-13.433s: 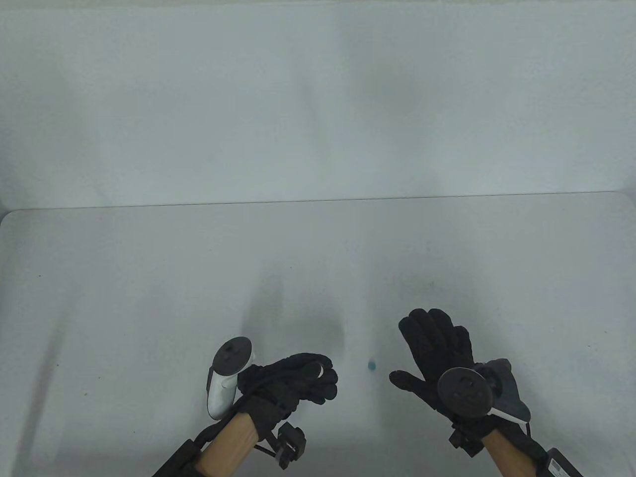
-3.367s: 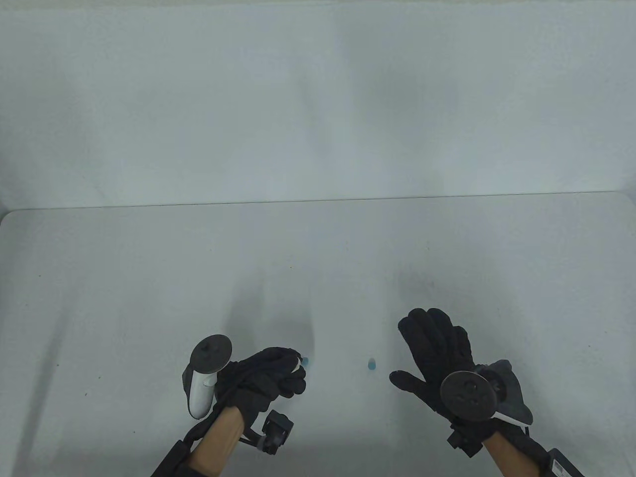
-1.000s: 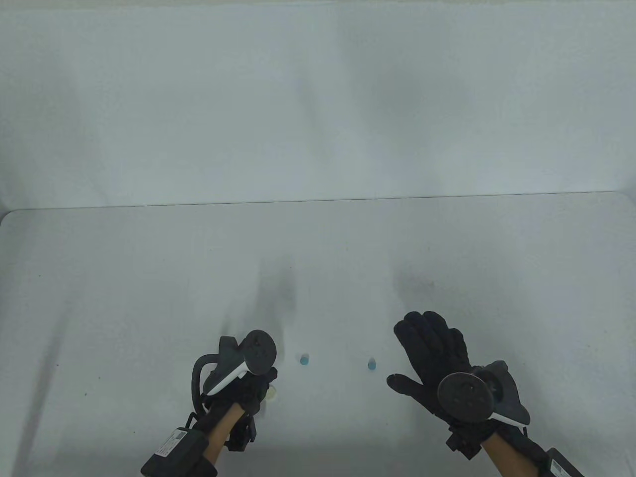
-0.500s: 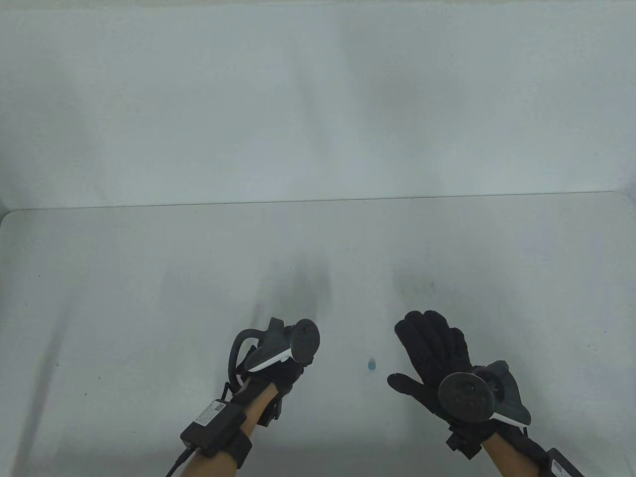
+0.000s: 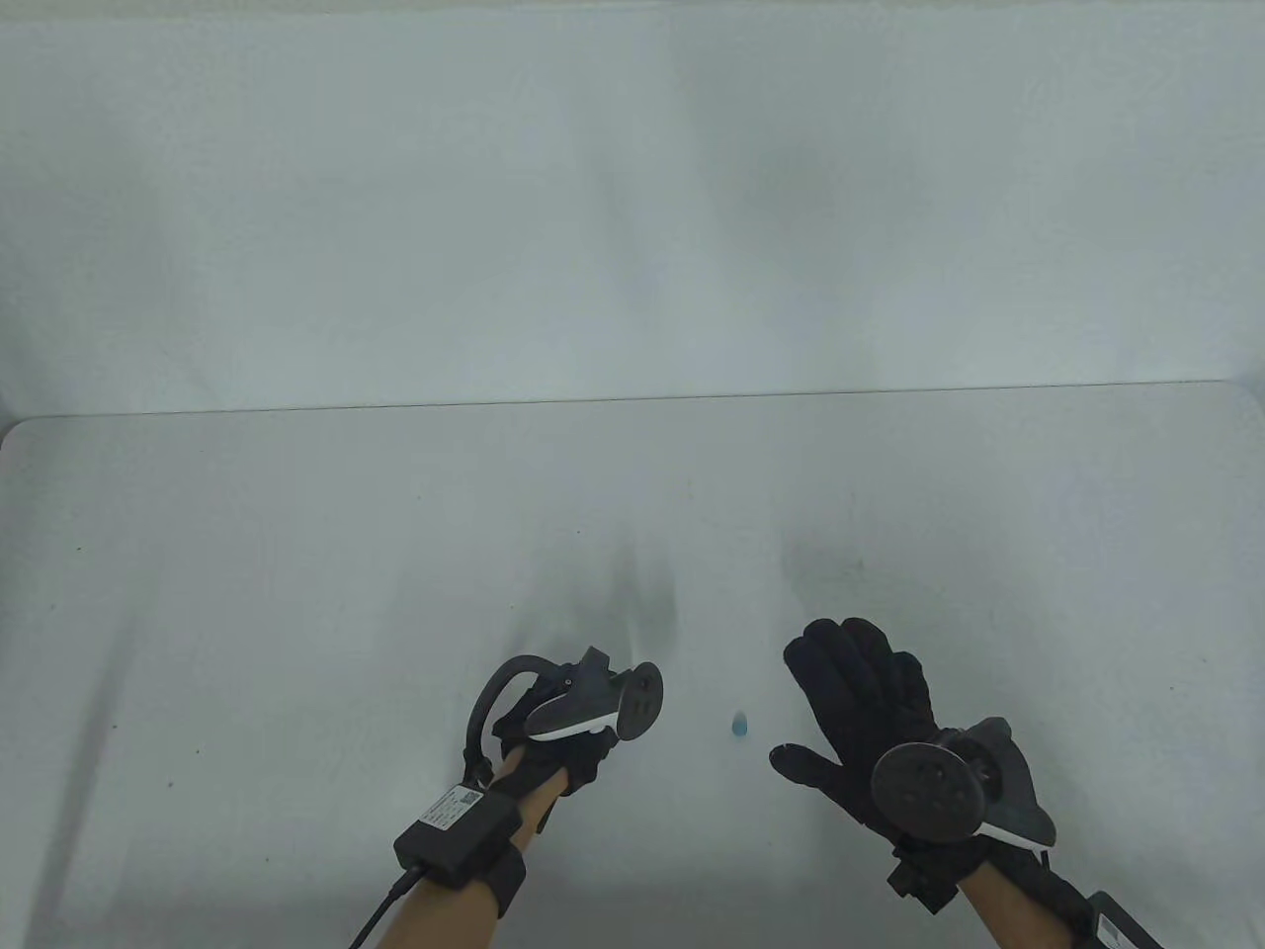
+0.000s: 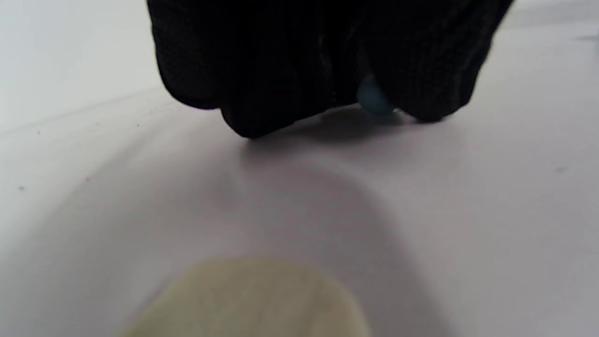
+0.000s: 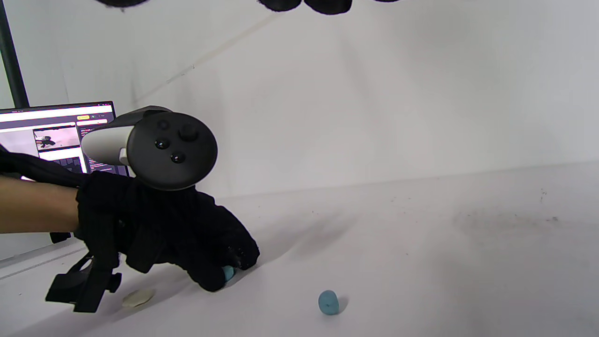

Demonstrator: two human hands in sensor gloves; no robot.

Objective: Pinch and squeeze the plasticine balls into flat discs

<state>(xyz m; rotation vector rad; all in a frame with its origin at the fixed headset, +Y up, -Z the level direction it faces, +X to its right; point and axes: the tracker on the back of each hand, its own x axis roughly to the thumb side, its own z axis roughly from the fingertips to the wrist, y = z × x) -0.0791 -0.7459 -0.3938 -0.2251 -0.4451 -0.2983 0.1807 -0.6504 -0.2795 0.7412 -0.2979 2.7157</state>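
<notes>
My left hand (image 5: 583, 756) is palm down on the table (image 5: 296, 593), its tracker on top. Its fingertips pinch a small blue plasticine piece, hidden in the table view. That piece shows between the fingers (image 6: 262, 93) in the left wrist view (image 6: 373, 98) and in the right wrist view (image 7: 228, 272). A second blue piece (image 5: 738, 725) stands on edge between my hands, flattened like a disc in the right wrist view (image 7: 328, 302). My right hand (image 5: 860, 692) lies open and empty to its right.
A pale cream flat disc (image 7: 138, 297) lies on the table just behind my left hand, near the wrist (image 6: 248, 299). A lit monitor (image 7: 56, 135) stands off the table's left side. A white wall rises behind the table's far edge (image 5: 632, 400).
My left hand has turned palm down and moved right from the cream disc onto the left blue piece, which it now covers and pinches. My right hand has not moved.
</notes>
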